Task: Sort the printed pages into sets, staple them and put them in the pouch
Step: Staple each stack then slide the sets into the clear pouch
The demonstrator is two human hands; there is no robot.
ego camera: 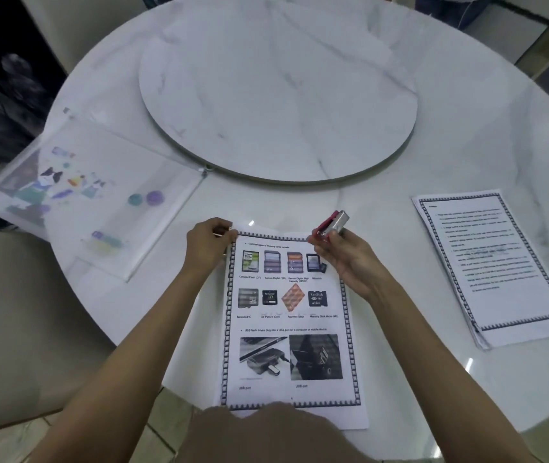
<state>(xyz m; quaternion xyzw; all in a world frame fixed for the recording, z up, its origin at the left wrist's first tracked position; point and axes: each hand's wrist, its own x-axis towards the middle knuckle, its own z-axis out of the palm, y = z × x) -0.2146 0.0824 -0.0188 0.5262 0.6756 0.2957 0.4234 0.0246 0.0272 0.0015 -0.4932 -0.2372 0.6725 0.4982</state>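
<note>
Printed pages (291, 322), topped by a sheet showing memory cards, are laid on a round marble table (466, 145) directly before the person, with the lower end at the table's near edge. The top left corner is pinched by the left hand (208, 248). A small red and silver stapler (331, 223) is gripped in the right hand (346, 259), just above the top right corner and not yet on the paper. A second stack (497, 265) lies well apart to the right, and a clear pouch (99, 195) to the left. If the sheets are fanned when stapled, lower ones could be missed. Held at one corner only, the set could be twisted askew.
</note>
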